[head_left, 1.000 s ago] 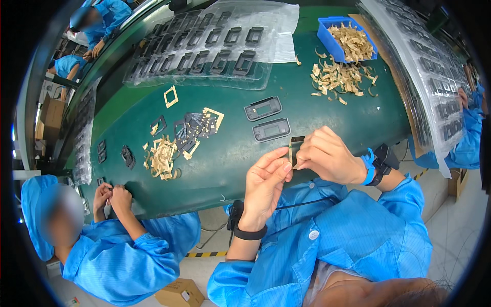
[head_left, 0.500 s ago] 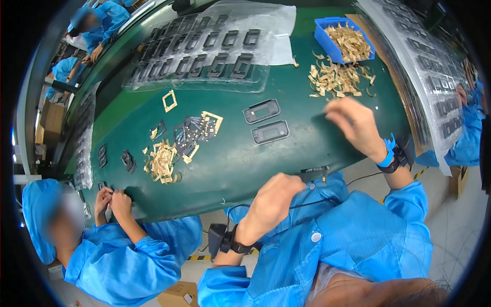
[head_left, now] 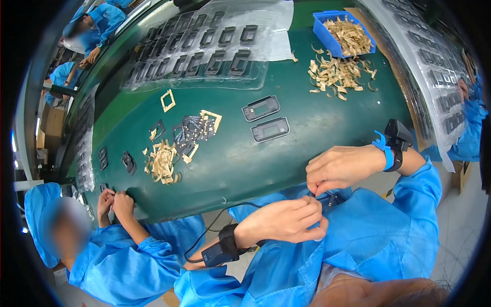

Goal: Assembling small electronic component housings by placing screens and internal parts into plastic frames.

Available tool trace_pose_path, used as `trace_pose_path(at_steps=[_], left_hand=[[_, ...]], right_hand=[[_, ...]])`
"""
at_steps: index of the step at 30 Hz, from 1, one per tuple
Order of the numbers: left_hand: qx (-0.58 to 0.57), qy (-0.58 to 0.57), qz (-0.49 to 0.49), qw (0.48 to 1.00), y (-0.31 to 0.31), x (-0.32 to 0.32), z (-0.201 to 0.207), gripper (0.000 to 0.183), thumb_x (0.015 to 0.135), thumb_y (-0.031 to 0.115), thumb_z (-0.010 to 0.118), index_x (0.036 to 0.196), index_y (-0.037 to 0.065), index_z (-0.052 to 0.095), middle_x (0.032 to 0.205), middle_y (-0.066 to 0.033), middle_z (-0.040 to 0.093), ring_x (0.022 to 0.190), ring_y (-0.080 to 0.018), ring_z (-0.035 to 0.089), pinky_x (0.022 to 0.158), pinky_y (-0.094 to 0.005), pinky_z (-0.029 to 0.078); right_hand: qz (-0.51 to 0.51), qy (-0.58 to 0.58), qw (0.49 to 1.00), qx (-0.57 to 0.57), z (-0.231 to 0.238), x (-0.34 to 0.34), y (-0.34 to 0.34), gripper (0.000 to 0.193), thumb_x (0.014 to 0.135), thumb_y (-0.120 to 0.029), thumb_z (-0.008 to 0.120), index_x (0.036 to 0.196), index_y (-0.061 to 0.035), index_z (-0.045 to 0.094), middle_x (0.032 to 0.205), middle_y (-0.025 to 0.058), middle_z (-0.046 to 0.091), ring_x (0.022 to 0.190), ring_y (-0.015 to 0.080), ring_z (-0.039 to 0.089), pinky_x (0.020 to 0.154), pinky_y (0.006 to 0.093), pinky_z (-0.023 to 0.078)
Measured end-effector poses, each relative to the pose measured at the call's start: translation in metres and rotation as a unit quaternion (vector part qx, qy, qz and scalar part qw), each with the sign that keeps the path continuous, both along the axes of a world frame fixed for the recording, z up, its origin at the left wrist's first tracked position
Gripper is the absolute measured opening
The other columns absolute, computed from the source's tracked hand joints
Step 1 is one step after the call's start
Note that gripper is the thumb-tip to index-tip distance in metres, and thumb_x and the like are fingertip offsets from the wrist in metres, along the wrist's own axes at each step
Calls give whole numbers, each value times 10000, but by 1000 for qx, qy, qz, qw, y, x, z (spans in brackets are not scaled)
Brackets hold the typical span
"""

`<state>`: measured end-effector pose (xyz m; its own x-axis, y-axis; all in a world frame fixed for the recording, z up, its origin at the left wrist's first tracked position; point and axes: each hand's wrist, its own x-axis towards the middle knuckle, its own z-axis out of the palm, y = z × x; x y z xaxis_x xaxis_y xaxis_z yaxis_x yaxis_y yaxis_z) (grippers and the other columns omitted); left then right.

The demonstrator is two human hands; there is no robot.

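my left hand (head_left: 286, 221) and right hand (head_left: 340, 166) are both pinched on a small dark part (head_left: 330, 198) — i think — at my lap, just off the green tabletop (head_left: 307, 148). two black frames (head_left: 266, 118) lie well apart from it.

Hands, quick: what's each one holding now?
Left hand: closed, pinching a small dark part.
Right hand: closed, pinching the same part.

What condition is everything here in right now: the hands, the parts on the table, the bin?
left hand: closed on a small dark part, below the table edge
right hand: pinching the same part
two dark frames: lying flat, side by side, untouched
blue bin: filled with tan scraps
clear tray: loaded with dark frames
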<state>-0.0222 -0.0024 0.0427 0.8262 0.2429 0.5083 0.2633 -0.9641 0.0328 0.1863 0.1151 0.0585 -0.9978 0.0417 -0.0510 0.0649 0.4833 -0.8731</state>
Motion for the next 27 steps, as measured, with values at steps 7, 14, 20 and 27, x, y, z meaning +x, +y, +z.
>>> trace_pose_path(at_steps=[7, 14, 20, 27], left_hand=[[8, 23, -24, 999, 2, -4, 5, 166, 846, 194, 614, 984, 111, 572, 875, -70, 590, 874, -212, 609, 801, -294, 500], [-27, -31, 87, 995, 21, -20, -8, 280, 821, 200, 670, 1085, 116, 630, 954, -79, 608, 902, -229, 607, 808, -311, 481], [-155, -91, 462, 868, 59, -44, -20, 533, 743, 169, 852, 1228, 58, 659, 1136, -126, 577, 1051, -325, 540, 877, -421, 465], [-258, -199, 454, 829, 35, -30, -35, 455, 734, 110, 863, 1133, 38, 657, 1174, -132, 630, 1077, -334, 573, 911, -407, 476]], right_hand=[[22, 6, 999, 49, -2, -2, 1, 175, 937, -184, 669, 971, -22, 612, 904, 114, 620, 851, 324, 643, 702, 442, 513], [11, -16, 998, 61, -3, 2, 6, 164, 921, -171, 682, 961, -22, 628, 880, 113, 635, 828, 316, 656, 691, 428, 527], [-364, -5, 894, -262, -27, 15, 3, 134, 978, -142, 695, 954, -13, 667, 822, -26, 639, 717, 7, 551, 598, 192, 450], [-431, -27, 841, -325, -29, 16, 3, 140, 978, -164, 697, 947, -30, 669, 803, -42, 638, 636, 12, 535, 522, 187, 419]])
